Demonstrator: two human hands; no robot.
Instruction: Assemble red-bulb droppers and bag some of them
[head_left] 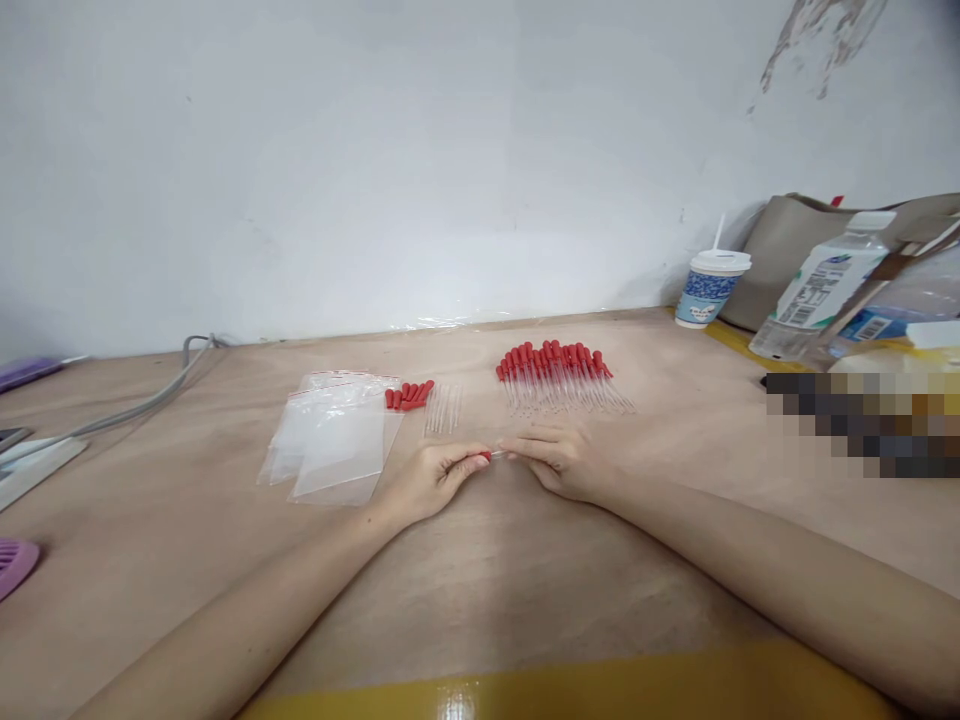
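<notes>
Between finger and thumb, my left hand [440, 475] pinches a red rubber dropper bulb [486, 456]. A thin clear dropper tube [496, 454] runs from the bulb to my right hand [559, 460], whose fingers close on its other end. That end is hidden by the fingers. Just beyond my left hand lie several loose red bulbs [409, 396] and a row of bare clear tubes [443, 409]. Beyond my right hand, droppers with red bulbs [555, 375] lie fanned out, bulbs toward the wall.
Clear zip bags [337, 440] overlap left of the loose bulbs. A grey cable [161, 397] crosses the far left, with a purple slotted object [15, 565] nearer. At the right stand a paper cup [709, 290], a plastic bottle [825, 285] and a grey bag [780, 250].
</notes>
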